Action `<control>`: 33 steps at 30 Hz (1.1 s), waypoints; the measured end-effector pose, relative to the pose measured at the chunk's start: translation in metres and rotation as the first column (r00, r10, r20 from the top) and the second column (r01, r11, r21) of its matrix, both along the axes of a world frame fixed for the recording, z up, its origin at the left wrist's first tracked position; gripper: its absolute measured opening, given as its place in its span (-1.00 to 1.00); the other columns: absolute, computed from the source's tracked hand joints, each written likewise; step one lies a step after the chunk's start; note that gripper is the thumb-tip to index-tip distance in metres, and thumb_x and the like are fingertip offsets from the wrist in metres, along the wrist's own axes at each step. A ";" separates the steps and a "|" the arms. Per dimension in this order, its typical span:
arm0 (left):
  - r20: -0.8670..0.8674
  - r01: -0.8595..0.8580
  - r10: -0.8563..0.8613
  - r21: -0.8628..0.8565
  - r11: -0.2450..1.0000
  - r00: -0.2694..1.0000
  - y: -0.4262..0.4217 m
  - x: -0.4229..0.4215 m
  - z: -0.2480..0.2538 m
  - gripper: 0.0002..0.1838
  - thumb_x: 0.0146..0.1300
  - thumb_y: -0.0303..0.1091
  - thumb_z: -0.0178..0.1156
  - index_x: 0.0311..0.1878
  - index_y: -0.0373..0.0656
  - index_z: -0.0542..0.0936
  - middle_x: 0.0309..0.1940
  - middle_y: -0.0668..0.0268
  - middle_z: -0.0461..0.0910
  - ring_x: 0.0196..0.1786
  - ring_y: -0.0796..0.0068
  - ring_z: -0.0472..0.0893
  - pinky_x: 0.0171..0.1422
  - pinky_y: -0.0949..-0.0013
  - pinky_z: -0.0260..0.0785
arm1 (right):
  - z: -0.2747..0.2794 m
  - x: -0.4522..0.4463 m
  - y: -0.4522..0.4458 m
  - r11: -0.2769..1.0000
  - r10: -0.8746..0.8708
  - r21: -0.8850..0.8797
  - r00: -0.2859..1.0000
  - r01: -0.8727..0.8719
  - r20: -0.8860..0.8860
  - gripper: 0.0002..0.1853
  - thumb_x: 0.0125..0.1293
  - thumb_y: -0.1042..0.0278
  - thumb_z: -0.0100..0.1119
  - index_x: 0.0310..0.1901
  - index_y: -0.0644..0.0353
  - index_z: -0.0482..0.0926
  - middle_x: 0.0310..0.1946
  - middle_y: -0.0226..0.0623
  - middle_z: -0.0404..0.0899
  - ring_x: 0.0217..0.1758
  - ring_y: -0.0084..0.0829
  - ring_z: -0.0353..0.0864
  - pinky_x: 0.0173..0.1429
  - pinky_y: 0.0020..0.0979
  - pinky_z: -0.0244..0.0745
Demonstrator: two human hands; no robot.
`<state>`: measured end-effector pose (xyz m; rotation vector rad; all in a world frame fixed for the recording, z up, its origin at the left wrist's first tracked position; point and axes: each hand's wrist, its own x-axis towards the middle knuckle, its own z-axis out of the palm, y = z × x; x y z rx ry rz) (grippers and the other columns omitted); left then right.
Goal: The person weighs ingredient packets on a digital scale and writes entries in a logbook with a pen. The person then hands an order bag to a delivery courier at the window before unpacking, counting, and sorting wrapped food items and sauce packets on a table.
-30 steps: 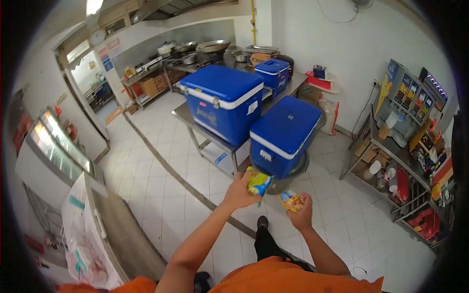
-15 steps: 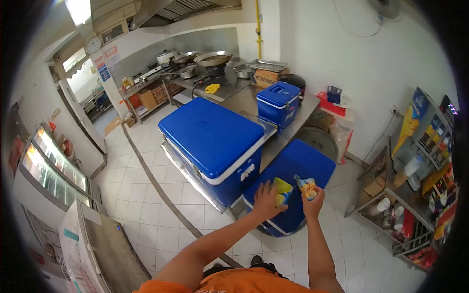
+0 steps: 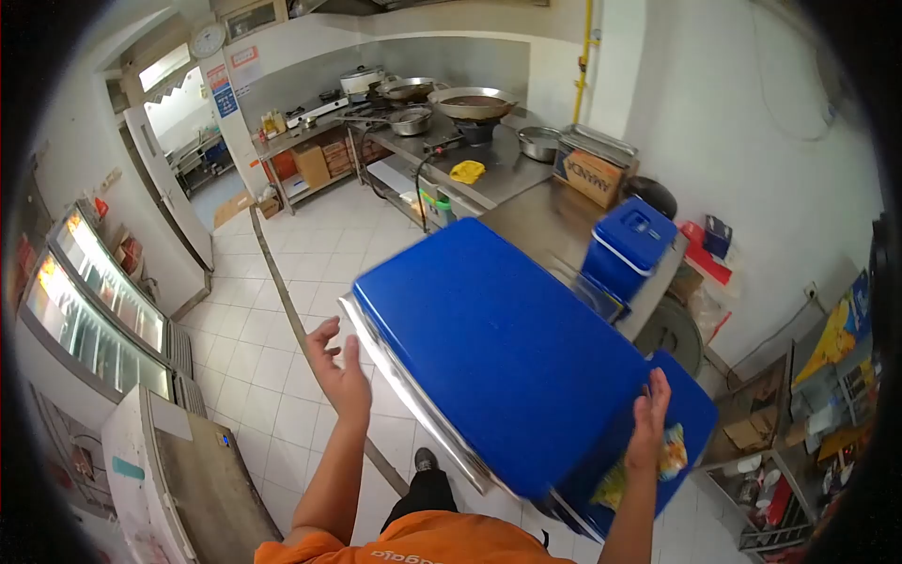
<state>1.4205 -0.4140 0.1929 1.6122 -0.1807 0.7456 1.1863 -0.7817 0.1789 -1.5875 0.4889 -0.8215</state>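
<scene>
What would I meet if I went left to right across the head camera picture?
Glass-door fridge → wall clock → left hand → big blue cooler → right hand → dark blue box → wall socket.

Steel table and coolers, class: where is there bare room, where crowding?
Free: large cooler lid between left hand and right hand; steel table between yellow cloth and cardboard box. Crowded: around the pans; lower cooler lid, bearing packets.

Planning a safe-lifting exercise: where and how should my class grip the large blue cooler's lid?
Grip the lid, probably, by its long edge beside the open left hand, coming from the tiled floor side: the broad, flat top shows no handle.
</scene>
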 end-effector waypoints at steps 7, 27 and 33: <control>-0.190 0.455 -0.465 -0.097 0.885 0.865 -0.004 0.122 -0.046 -0.15 0.29 0.01 0.37 0.45 -0.29 0.25 0.22 0.05 0.45 0.27 0.23 0.47 0.40 0.19 0.33 | -0.078 0.006 -0.063 0.845 -0.077 0.528 0.997 0.078 -0.025 -0.22 0.41 -0.05 0.14 0.48 0.31 0.21 0.32 0.09 0.41 0.23 -0.03 0.56 0.14 -0.06 0.65; -0.207 0.590 -0.616 -0.176 0.788 0.760 0.043 0.295 -0.054 -0.29 0.02 -0.35 0.06 0.34 -0.29 0.36 0.21 0.12 0.37 0.24 0.27 0.35 0.49 0.24 0.10 | -0.009 0.147 0.128 0.807 -0.452 0.482 0.882 0.340 0.135 -0.31 0.25 0.17 0.20 0.41 0.23 0.37 0.17 -0.14 0.54 0.20 -0.24 0.54 0.37 -0.29 0.40; -0.346 0.582 -0.527 0.072 0.810 0.776 0.039 0.468 -0.064 -0.50 0.40 -0.08 0.10 0.20 -0.29 0.48 -0.08 0.21 0.52 -0.08 0.36 0.52 0.22 0.31 0.39 | -0.029 0.227 0.226 0.794 -0.568 0.284 0.822 0.537 0.034 -0.29 0.42 0.06 0.10 0.46 0.31 0.19 0.28 0.01 0.39 0.34 -0.17 0.38 0.50 -0.19 0.18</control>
